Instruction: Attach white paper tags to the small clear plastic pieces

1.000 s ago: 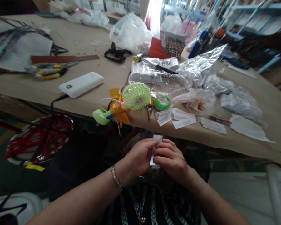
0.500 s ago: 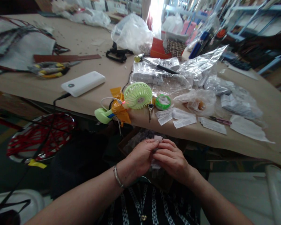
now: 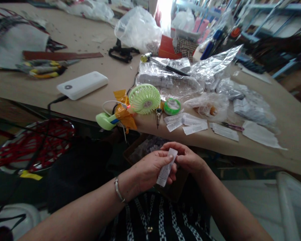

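My left hand (image 3: 153,169) grips a narrow white printed strip (image 3: 167,169), thumb on top and fingers curled beneath. Close against its upper right side is my right hand (image 3: 188,158), fingers bent together behind the strip's top end; what its fingertips hold, if anything, is hidden. Below the table edge, behind my hands, a box (image 3: 130,157) holds small pale pieces. Printed paper slips (image 3: 195,124) lie near the table's front edge, with more slips (image 3: 224,131) to their right. A metal-tipped tool (image 3: 158,117) rests between a green fan (image 3: 144,98) and a green round container (image 3: 172,106).
On the table (image 3: 115,77) lie a white power bank (image 3: 82,85), pliers (image 3: 45,69), a hammer (image 3: 168,66) on clear plastic packages, and a plastic bag (image 3: 213,107). A red-strapped round seat (image 3: 35,145) stands lower left.
The white strip has come into full view in my left hand. My right hand has turned and drawn back from over it to its upper right. The camera view has shifted slightly.
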Motion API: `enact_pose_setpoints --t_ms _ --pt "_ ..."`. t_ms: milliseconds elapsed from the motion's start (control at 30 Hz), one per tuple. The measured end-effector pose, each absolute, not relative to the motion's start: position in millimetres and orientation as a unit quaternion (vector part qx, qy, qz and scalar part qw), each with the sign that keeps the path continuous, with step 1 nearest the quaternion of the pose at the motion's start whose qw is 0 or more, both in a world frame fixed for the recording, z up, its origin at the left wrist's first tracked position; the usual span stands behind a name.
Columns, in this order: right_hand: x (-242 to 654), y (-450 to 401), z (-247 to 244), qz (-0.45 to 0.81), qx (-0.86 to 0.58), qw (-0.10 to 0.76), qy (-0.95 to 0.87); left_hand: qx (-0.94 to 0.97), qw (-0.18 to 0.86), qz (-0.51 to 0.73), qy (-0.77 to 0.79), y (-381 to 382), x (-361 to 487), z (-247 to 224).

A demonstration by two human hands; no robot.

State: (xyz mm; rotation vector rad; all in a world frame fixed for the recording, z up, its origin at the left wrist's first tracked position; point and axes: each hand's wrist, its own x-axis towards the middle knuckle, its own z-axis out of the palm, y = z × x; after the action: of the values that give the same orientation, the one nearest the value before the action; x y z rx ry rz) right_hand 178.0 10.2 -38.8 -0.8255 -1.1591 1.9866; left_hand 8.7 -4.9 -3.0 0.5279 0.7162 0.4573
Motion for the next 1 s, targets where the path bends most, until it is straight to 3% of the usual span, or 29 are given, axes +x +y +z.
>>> enact_pose_setpoints --t_ms 300,433,533,633,767,1000 --pt "168.4 7.3 -39.1 0.716 -0.336 0.368 -0.489 0.269 0.860 0.229 0.367 -5.5 7.9 -9.5" --pt "169.0 1.1 -28.1 0.505 -0.423 0.411 -0.630 0.260 0.863 0.258 0.348 -4.0 5.5 -13.8" --pt "169.0 -2.2 -23.2 0.316 -0.459 0.372 -0.742 0.257 0.857 0.259 0.363 -2.0 4.2 -13.7" --pt "166.6 -3.9 -24.2 0.241 -0.456 0.340 -0.786 0.254 0.850 0.259 0.382 -0.9 3.7 -12.4" --pt "159.8 -4.4 -25.9 0.276 -0.474 0.374 -0.748 0.257 0.847 0.279 0.371 -1.7 1.1 -11.8" --pt "144.2 6.1 -20.6 0.504 -0.490 0.432 -0.566 0.283 0.814 0.305 0.405 -0.8 -7.1 -5.5"
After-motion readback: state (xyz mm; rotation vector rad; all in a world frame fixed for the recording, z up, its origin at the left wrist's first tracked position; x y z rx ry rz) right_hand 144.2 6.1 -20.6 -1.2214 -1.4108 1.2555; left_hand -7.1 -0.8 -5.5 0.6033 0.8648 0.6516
